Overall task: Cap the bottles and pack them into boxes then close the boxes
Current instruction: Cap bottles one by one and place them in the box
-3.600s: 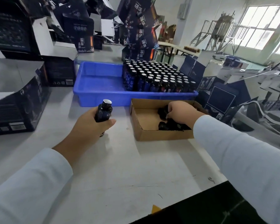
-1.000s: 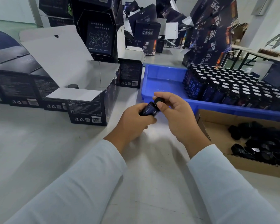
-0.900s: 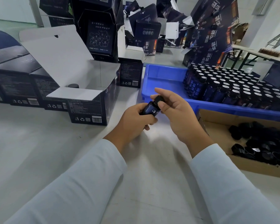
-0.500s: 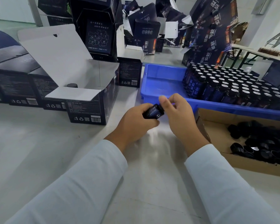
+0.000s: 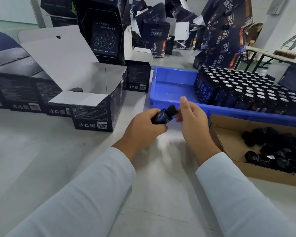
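Bottle [image 5: 161,116] held over the middle of the desk [image 5: 41,159], tilted with its black cap [image 5: 171,109] pointing up and to the right. The left hand [image 5: 143,129] wraps its fingers round the dark body, thumb underneath near the label. The right hand [image 5: 192,120] sits just beside the cap, fingertips curled in toward it and touching its side, though whether they truly pinch it cannot be told; one finger sticks up straight. Both sleeves are white. Just behind the hands, toward the far edge, a blue tray [image 5: 169,84] holds a packed block of uncapped bottles [image 5: 243,89] on its right half, silver tops showing, while its left half shows bare blue floor. At the right edge, a brown cardboard box [image 5: 229,139] carries a heap of loose black caps [image 5: 277,147]. Left of the hands stands an open dark carton [image 5: 96,115] with its white lid flap raised, and one capped bottle top [image 5: 77,89] peeks out inside it. Closed dark cartons [image 5: 15,89] line up at the left edge, more stacked cartons [image 5: 104,31] crowd the far side.
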